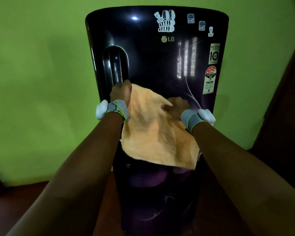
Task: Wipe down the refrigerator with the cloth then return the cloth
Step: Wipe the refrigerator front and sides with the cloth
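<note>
Both bare arms reach forward, left hand [121, 92] and right hand [175, 108] each curled in a grip.

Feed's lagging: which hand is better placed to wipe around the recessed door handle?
Left, probably. The left hand grips the orange terry cloth just below the glossy recessed handle; the right hand holds it further right.
</note>
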A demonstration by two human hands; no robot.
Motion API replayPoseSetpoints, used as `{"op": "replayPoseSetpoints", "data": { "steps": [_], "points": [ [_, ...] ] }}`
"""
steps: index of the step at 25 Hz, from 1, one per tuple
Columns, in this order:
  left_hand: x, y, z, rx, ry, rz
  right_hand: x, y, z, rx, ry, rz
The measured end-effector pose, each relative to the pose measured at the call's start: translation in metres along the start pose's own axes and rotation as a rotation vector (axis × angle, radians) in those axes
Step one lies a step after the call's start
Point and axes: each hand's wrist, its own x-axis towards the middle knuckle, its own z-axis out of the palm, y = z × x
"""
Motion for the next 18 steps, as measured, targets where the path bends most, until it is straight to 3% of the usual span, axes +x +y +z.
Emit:
{"op": "replayPoseSetpoints", "data": {
  "steps": [2,3,6,9,12,13,16,18],
  "points": [
    [-0.013,0.005,0.008,-0.095,-0.099,0.219,0.0,-0.013,-0.009,-0.011,0.007,-0.071],
    [-0.013,0.004,0.013,-0.011,-0.155,0.342,-0.001,-0.017,-0.014,-0.02,-0.003,-0.122],
    [-0.012,0.004,0.023,0.67,-0.404,0.658,-0.004,-0.021,-0.031,0.022,-0.087,-0.282],
    [-0.01,0.003,0.027,0.825,-0.55,0.523,0.002,-0.013,-0.04,-0.045,-0.109,-0.291],
    [-0.002,-0.01,0.024,0.822,-0.542,0.371,0.005,0.003,-0.043,-0.326,-0.228,-0.133],
    [-0.001,-0.015,0.024,0.822,-0.53,0.322,0.004,0.007,-0.044,-0.401,-0.214,-0.066],
    [-0.006,-0.025,0.031,0.801,-0.492,0.179,-0.004,0.004,-0.036,-0.464,0.044,0.076],
    [-0.007,-0.027,0.041,0.722,-0.438,0.122,-0.008,-0.013,-0.021,-0.324,0.004,0.036]
  ]
}}
